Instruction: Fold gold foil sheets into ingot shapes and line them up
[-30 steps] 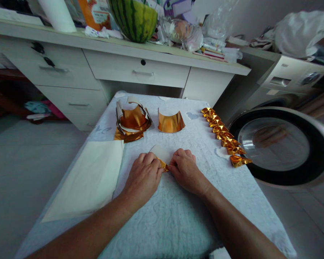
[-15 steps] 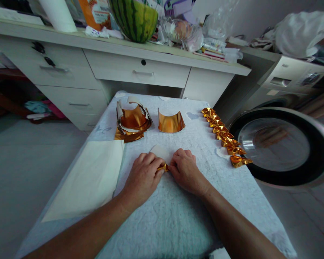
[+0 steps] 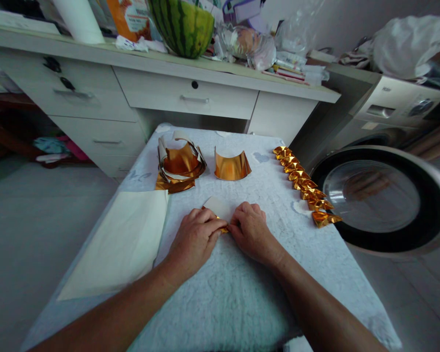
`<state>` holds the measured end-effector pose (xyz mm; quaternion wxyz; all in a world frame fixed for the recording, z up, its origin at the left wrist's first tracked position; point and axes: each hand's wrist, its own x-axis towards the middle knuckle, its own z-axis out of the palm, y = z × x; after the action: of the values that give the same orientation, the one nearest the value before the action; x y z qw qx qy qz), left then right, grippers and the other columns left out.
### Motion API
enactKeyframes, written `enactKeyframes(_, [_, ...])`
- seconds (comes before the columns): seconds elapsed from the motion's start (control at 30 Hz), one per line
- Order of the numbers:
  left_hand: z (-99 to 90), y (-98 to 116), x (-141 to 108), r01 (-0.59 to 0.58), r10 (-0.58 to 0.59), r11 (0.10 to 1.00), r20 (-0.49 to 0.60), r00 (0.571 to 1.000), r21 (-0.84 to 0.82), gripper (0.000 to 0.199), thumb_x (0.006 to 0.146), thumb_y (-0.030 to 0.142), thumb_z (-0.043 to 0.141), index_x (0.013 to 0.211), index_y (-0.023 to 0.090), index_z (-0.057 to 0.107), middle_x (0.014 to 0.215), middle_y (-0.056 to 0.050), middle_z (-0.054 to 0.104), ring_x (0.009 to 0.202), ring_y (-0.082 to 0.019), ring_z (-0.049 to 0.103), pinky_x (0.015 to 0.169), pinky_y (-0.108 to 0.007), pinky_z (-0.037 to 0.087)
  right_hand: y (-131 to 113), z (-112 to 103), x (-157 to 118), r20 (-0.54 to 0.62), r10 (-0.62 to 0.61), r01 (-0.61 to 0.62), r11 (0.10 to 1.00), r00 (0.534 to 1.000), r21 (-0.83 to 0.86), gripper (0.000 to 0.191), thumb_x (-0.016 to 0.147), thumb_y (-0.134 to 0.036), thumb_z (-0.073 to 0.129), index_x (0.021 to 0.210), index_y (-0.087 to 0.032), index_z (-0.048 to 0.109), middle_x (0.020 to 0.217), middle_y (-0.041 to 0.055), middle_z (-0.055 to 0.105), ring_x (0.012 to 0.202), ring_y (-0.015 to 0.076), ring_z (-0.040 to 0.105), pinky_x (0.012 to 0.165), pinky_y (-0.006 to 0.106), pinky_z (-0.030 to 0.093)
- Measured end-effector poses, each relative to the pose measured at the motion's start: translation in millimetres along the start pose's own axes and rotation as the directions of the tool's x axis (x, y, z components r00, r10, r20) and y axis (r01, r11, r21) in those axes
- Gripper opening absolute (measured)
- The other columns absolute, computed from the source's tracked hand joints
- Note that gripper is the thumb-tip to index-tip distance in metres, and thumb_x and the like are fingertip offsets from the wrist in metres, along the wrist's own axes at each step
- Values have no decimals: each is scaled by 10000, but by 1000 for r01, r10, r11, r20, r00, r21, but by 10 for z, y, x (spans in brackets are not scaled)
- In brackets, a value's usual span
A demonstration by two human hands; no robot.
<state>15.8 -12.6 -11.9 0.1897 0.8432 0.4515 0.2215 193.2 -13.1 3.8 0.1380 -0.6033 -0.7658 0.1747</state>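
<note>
Near the middle of the cloth-covered table (image 3: 242,293), my left hand (image 3: 198,234) presses its fingers on a gold foil paper (image 3: 218,205) whose pale side faces up at the back. My right hand (image 3: 251,230) is closed, its fingertips pinching the right end of the same paper. A folded gold strip shows between the hands. Behind them stands a curved gold sheet (image 3: 232,166), and to its left a stack of curled gold sheets (image 3: 181,161). Folded gold pieces (image 3: 302,183) form a row at the right.
White paper (image 3: 117,244) lies on the table's left side. Beyond the table is a white cabinet (image 3: 190,98) with a watermelon (image 3: 183,29) and clutter on top. An open washing machine door (image 3: 381,195) is close to the table's right edge.
The fingers of my left hand have shifted slightly and flattened over the foil, and more of the paper shows behind them. My right hand has barely moved.
</note>
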Motion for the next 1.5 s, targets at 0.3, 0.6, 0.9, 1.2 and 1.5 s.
enactKeyframes(0.3, [16, -20, 13, 19, -20, 999, -29, 999, -36, 225, 917, 218, 569, 1075, 288, 714, 942, -29, 631, 918, -206, 539, 822, -371, 434, 25, 54, -45, -105, -12, 9, 999, 994, -32, 110, 840, -227, 593, 933, -201, 542, 1087, 89, 532, 997, 255, 446, 856, 400, 354])
enactKeyframes(0.6, [16, 6, 13, 43, -43, 999, -30, 999, -29, 224, 897, 195, 586, 1056, 282, 718, 936, -27, 629, 907, -208, 526, 821, -377, 432, -2, 72, -62, -122, -53, 45, 997, 991, -69, 194, 870, -305, 558, 1013, -188, 499, 1125, 108, 533, 1048, 267, 450, 923, 420, 348])
enactKeyframes(0.9, [4, 11, 12, 52, -52, 998, -15, 999, -32, 236, 906, 193, 577, 1078, 279, 714, 947, -30, 631, 919, -211, 521, 816, -373, 428, -29, 83, -47, -125, -15, 3, 996, 992, -94, 337, 861, -430, 579, 1062, -170, 506, 1102, 107, 549, 1051, 278, 462, 930, 434, 349])
enactKeyframes(1.2, [3, -6, 19, 63, -62, 998, 3, 998, -28, 254, 901, 183, 574, 1089, 278, 716, 964, -31, 633, 933, -214, 519, 828, -374, 424, 32, 65, -64, -94, -20, 15, 998, 995, -55, 439, 853, -272, 547, 1281, -204, 476, 1282, 113, 506, 1177, 278, 423, 1014, 459, 311])
enactKeyframes(1.5, [4, -12, 21, 53, -53, 998, 14, 999, -25, 284, 884, 148, 573, 1099, 267, 715, 960, -36, 632, 933, -219, 520, 828, -379, 425, 90, 36, -82, -19, -48, 46, 994, 999, -98, 710, 842, -180, 482, 1513, -226, 255, 1421, 131, 402, 1275, 291, 350, 1076, 497, 254])
